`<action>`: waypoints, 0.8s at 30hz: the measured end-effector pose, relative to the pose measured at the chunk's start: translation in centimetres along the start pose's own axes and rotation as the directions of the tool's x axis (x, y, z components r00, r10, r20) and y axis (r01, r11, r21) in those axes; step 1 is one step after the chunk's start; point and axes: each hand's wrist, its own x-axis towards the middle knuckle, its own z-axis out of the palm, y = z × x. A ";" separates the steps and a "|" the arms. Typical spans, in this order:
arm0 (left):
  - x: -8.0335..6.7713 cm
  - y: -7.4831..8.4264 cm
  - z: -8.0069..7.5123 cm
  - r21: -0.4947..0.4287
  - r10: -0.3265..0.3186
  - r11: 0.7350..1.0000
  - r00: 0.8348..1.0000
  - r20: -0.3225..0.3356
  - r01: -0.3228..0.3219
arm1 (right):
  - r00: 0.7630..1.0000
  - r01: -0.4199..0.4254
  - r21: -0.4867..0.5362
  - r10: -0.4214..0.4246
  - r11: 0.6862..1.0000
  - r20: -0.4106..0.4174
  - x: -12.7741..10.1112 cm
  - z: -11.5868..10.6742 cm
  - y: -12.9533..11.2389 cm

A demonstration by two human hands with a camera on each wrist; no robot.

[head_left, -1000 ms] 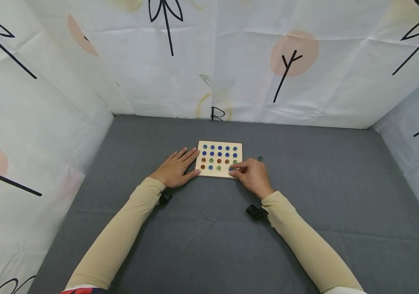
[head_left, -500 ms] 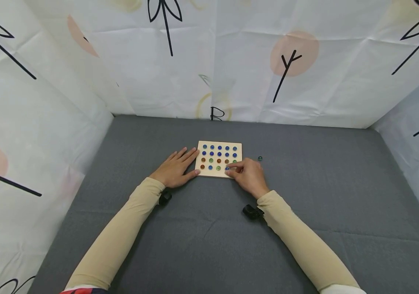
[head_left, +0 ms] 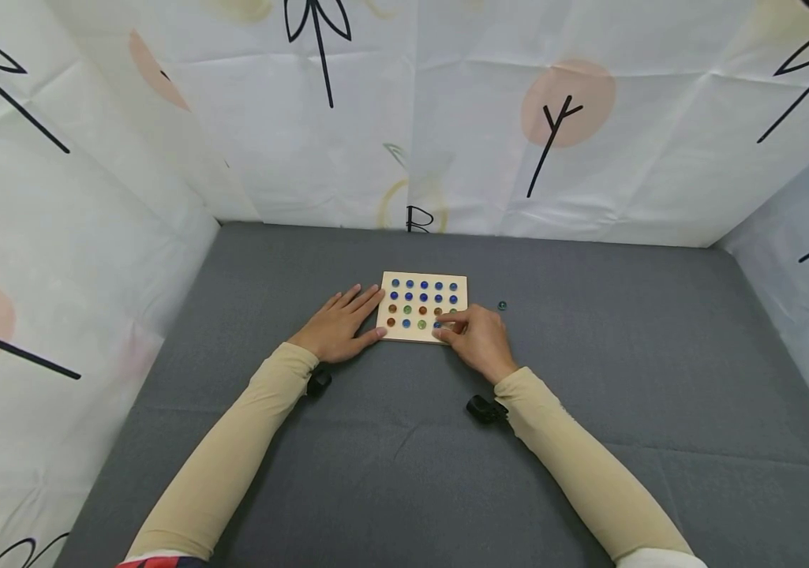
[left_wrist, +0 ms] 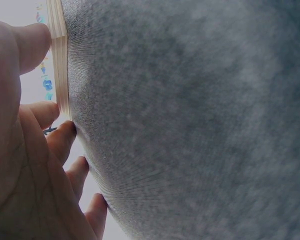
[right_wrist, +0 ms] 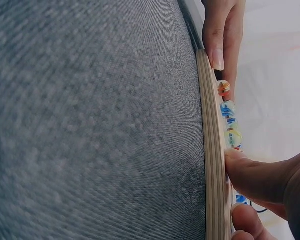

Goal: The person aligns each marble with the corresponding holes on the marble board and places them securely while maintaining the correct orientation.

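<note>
A pale wooden board (head_left: 414, 303) with rows of glass marbles lies in the middle of the grey cloth. My right hand (head_left: 482, 335) pinches a blue marble (head_left: 437, 325) between thumb and forefinger, low over the board's near row. The thumb partly covers that marble. On the other side, my left hand (head_left: 338, 327) lies with spread fingers, thumb and fingertips against the board's left edge. The left wrist view shows that thumb (left_wrist: 34, 47) at the wooden edge. A yellow-green marble (right_wrist: 233, 137) sits just beyond my right thumb in the right wrist view.
One dark green marble (head_left: 502, 305) lies loose on the grey cloth (head_left: 589, 339), right of the board. White patterned sheets (head_left: 475, 173) stand behind and at both sides. A small black camera (head_left: 485, 409) hangs at my right wrist.
My right hand has shifted slightly left along the near row with the blue marble, then stayed nearly still. The left hand and the board have not moved.
</note>
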 end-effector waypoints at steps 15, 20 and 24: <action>0.1 0.0 -0.2 0.016 0.000 1.000 1.000 0.012 0.000 | 0.999 0.034 0.016 -0.034 0.999 -0.015 -0.4 -1.1 0.5; 0.1 0.1 -0.2 0.015 -0.003 1.000 1.000 0.021 0.003 | 0.998 0.046 0.008 -0.046 0.999 -0.052 -0.5 -1.8 1.2; 0.0 0.1 -0.2 0.013 -0.005 1.000 1.000 0.024 0.005 | 0.997 0.022 -0.006 -0.023 1.000 -0.068 -0.5 -2.4 1.9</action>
